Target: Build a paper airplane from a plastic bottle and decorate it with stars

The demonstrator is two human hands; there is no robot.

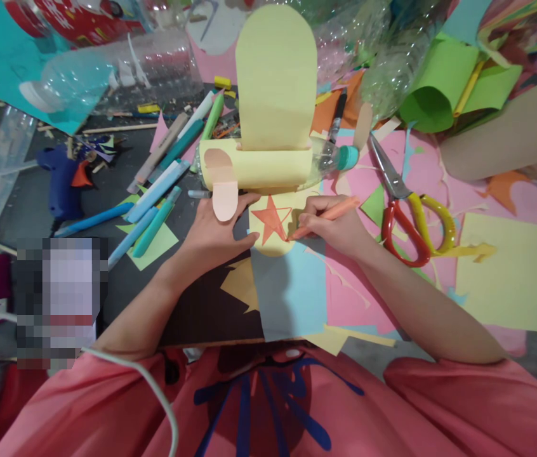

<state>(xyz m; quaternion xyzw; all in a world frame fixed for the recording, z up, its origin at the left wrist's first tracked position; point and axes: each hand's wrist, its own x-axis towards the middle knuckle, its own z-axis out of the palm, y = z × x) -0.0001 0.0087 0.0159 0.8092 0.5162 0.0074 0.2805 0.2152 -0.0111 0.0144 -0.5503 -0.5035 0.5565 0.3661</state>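
Note:
A plastic bottle with a teal cap (348,157) lies sideways, wrapped in pale yellow paper (268,166). One rounded yellow flap (277,76) extends away from it, and another with an orange-red star (269,219) extends toward me. The star is coloured in on its left side, while part of its right side shows only outline. My right hand (332,222) grips an orange marker (339,207), its tip at the star's lower right point. My left hand (216,225) lies with thumb and fingers apart at the flap's left edge. A small pale pink rounded tab (225,201) hangs over its fingers.
Scissors (399,190) with red and yellow handles lie at right, near a yellow sheet (511,273). Several markers (159,190) and a blue glue gun (61,181) are at left. Clear bottles (120,70) stretch along the back. Another person's arm (511,127) reaches in from the right.

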